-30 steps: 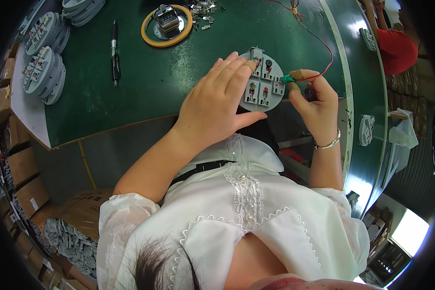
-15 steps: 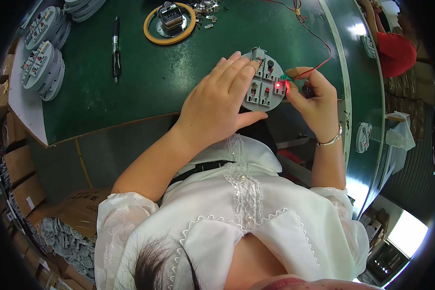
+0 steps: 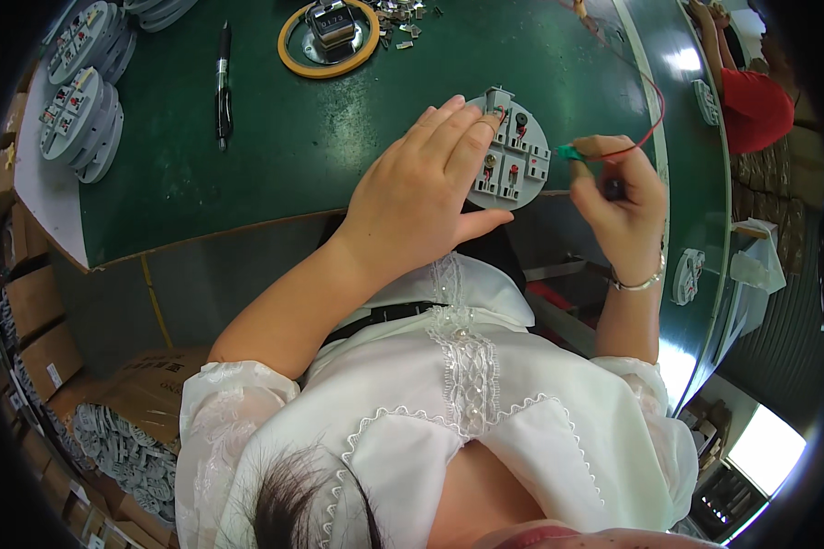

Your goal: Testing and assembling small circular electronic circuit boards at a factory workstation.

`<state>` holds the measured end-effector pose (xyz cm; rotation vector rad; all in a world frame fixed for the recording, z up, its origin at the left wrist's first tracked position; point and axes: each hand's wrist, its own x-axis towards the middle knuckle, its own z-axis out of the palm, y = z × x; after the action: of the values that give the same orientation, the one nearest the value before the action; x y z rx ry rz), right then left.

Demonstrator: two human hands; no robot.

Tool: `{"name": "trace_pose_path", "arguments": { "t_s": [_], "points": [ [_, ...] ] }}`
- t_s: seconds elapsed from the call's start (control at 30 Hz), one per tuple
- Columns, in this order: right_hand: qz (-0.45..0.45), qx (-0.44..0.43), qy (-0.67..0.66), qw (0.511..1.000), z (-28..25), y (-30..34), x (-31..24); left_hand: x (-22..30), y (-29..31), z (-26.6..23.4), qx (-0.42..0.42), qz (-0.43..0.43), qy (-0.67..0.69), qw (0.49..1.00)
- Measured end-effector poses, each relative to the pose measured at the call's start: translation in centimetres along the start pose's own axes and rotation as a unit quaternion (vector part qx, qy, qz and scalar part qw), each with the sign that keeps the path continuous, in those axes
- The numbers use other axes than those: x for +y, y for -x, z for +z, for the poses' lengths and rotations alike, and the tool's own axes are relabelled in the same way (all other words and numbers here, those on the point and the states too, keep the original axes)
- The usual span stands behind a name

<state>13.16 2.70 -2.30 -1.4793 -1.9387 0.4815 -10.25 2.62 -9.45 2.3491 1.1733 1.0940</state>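
Observation:
A round grey plastic base (image 3: 533, 189) with small fitted electrical parts lies near the table's front edge. My left hand (image 3: 423, 183) rests across its left side, fingers stretched out and thumb spread, hiding that side. To the right of the base, my right hand (image 3: 627, 188) is closed on a green clip (image 3: 569, 153) at the end of a red wire (image 3: 655, 101). A gap separates the clip's tip from the base. Something dark and rounded shows in my right palm; its kind cannot be made out.
A black pen (image 3: 223, 87) lies to the left on the green table (image 3: 169, 188). Further back, a tally counter (image 3: 332, 26) stands inside a tan ring (image 3: 372, 46), beside small metal pieces (image 3: 403, 20). Stacked grey bases (image 3: 75, 114) are at far left. A person in red (image 3: 755, 110) sits at right.
My right hand has drawn the green clip rightward, away from the base. The red light at the base's right side has gone out. My left hand stays on the base.

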Motion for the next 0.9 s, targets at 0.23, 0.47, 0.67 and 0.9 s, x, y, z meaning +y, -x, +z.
{"name": "trace_pose_path", "arguments": {
  "t_s": [0.23, 0.47, 0.67, 0.9],
  "points": [
    [-0.002, -0.040, -0.037, 0.998, 2.3, 1.0, 0.5, -1.0, 0.6, -0.2, 0.015, -0.002, -0.005, 1.000],
    [-0.031, -0.027, -0.007, 0.999, 3.0, 0.9, 0.6, -1.4, 0.8, 0.1, 0.009, -0.005, -0.011, 1.000],
    [0.241, 0.027, -0.137, 0.960, -0.6, -2.6, 4.9, 0.5, -1.5, -0.5, 0.020, 0.017, -0.001, 1.000],
    [0.109, 0.114, -0.100, 0.982, -8.3, -1.8, 1.0, 5.8, -6.3, -2.3, 0.177, 0.025, 0.001, 0.984]
  ]
}}
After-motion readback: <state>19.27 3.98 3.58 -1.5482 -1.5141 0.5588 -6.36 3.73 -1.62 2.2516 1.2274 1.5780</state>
